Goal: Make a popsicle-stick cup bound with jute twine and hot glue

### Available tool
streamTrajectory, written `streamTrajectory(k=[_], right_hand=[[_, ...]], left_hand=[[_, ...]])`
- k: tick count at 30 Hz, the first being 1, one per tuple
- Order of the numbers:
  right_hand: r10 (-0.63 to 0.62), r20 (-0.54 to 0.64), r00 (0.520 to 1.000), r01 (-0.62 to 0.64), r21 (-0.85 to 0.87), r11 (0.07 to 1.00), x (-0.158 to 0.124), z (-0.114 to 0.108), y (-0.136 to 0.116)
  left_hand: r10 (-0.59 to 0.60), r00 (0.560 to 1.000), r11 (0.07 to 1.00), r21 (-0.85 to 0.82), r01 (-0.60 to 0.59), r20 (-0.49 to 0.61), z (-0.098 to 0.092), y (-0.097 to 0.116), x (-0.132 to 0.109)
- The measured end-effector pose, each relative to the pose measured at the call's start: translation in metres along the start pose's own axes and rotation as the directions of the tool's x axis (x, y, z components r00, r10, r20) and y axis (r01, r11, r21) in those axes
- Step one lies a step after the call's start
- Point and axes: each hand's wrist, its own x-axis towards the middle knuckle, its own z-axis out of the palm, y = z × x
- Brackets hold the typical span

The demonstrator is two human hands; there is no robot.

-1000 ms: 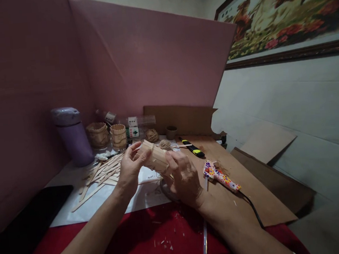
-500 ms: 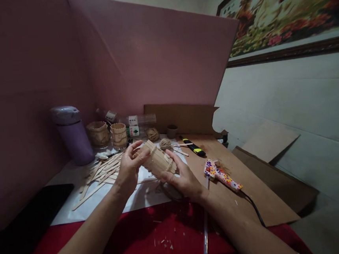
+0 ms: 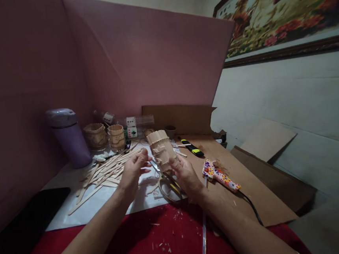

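My right hand (image 3: 187, 177) is wrapped round the lower part of a small cup made of craft sticks (image 3: 161, 149), which is tilted above the table. Twine bands run round the cup, and small cut wooden pieces are stuck on its side. Just left of the cup is my left hand (image 3: 134, 171), its fingers partly bent and apart, with nothing visible in them. Under the cup lies a pair of scissors (image 3: 170, 190), partly hidden by it and by my right hand. Loose craft sticks (image 3: 102, 174) are heaped on white paper beyond my left hand.
Two finished-looking stick cups (image 3: 117, 137) stand at the back left beside a purple tumbler (image 3: 70, 141) and plastic bottles (image 3: 130, 126). On the cardboard at right lie a flowered glue gun (image 3: 221, 176) with its cord and a utility knife (image 3: 191, 147). Wood scraps dot the red cloth (image 3: 138, 240).
The cup has been turned more upright in my right hand, bringing its decorated side into view. My left hand has come off it and moved slightly lower. The scissors show more.
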Motion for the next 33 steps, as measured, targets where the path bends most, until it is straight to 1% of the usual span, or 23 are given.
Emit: streamTrajectory(k=[3, 6, 9, 11, 12, 13, 15, 16, 17, 19, 20, 21, 22, 24, 26, 29, 33], right_hand=[[-0.010, -0.044, 0.999, 0.008, -0.039, 0.999, -0.001, 0.002, 0.000], [-0.030, -0.066, 0.997, 0.023, -0.112, 0.993, -0.003, 0.006, 0.001], [-0.029, -0.024, 0.999, 0.025, -0.142, 0.990, -0.005, 0.010, 0.006], [-0.056, 0.004, 0.998, 0.056, -0.183, 0.981, -0.006, 0.010, 0.009], [-0.082, -0.014, 0.997, 0.077, -0.209, 0.975, -0.005, 0.009, 0.010], [-0.116, -0.060, 0.991, 0.099, -0.235, 0.967, -0.005, 0.007, 0.010], [-0.203, -0.206, 0.957, 0.140, -0.282, 0.949, -0.003, 0.003, 0.006], [-0.254, -0.273, 0.928, 0.169, -0.298, 0.939, -0.002, 0.000, 0.002], [-0.304, -0.309, 0.901, 0.208, -0.308, 0.929, -0.001, -0.002, -0.002], [-0.391, -0.306, 0.868, 0.303, -0.296, 0.906, 0.000, -0.005, -0.012], [-0.404, -0.294, 0.866, 0.338, -0.252, 0.907, 0.000, -0.006, -0.018], [-0.391, -0.278, 0.877, 0.353, -0.177, 0.919, 0.000, -0.005, -0.023], [-0.354, -0.251, 0.901, 0.345, -0.080, 0.935, 0.000, -0.005, -0.028], [-0.267, -0.189, 0.945, 0.292, 0.122, 0.948, 0.000, -0.003, -0.039], [-0.216, -0.153, 0.964, 0.248, 0.232, 0.941, 0.000, -0.003, -0.048], [-0.168, -0.128, 0.977, 0.195, 0.242, 0.950, -0.001, -0.005, -0.059], [-0.071, -0.045, 0.996, 0.079, 0.188, 0.979, -0.003, -0.011, -0.066]], left_hand=[[-0.090, 0.989, 0.996, 0.026, 0.087, 0.119, 0.008, -0.008, -0.006], [-0.091, 0.971, 0.996, 0.001, 0.093, 0.219, 0.016, -0.012, -0.012], [-0.042, 0.969, 0.998, -0.039, 0.053, 0.245, 0.017, -0.012, -0.014], [-0.014, 0.967, 0.999, -0.043, 0.026, 0.254, 0.016, -0.011, -0.014], [-0.010, 0.965, 0.999, -0.048, 0.023, 0.261, 0.014, -0.010, -0.013], [-0.014, 0.965, 0.998, -0.058, 0.030, 0.262, 0.013, -0.010, -0.013], [-0.038, 0.970, 0.994, -0.086, 0.060, 0.240, 0.012, -0.009, -0.011], [-0.056, 0.973, 0.992, -0.098, 0.080, 0.224, 0.011, -0.009, -0.010], [-0.073, 0.975, 0.989, -0.108, 0.097, 0.209, 0.012, -0.009, -0.009], [-0.095, 0.979, 0.985, -0.125, 0.119, 0.180, 0.012, -0.010, -0.008], [-0.106, 0.980, 0.983, -0.128, 0.128, 0.170, 0.012, -0.010, -0.007], [-0.111, 0.981, 0.983, -0.127, 0.132, 0.159, 0.012, -0.010, -0.006], [-0.109, 0.983, 0.985, -0.120, 0.127, 0.146, 0.012, -0.010, -0.006], [-0.094, 0.990, 0.991, -0.081, 0.103, 0.108, 0.011, -0.010, -0.004], [-0.067, 0.996, 0.998, -0.015, 0.068, 0.059, 0.009, -0.010, -0.003], [-0.041, 0.999, 0.994, 0.103, 0.041, -0.004, 0.006, -0.011, -0.001], [0.021, 0.998, 0.978, 0.210, -0.007, -0.063, 0.002, -0.012, 0.003]])
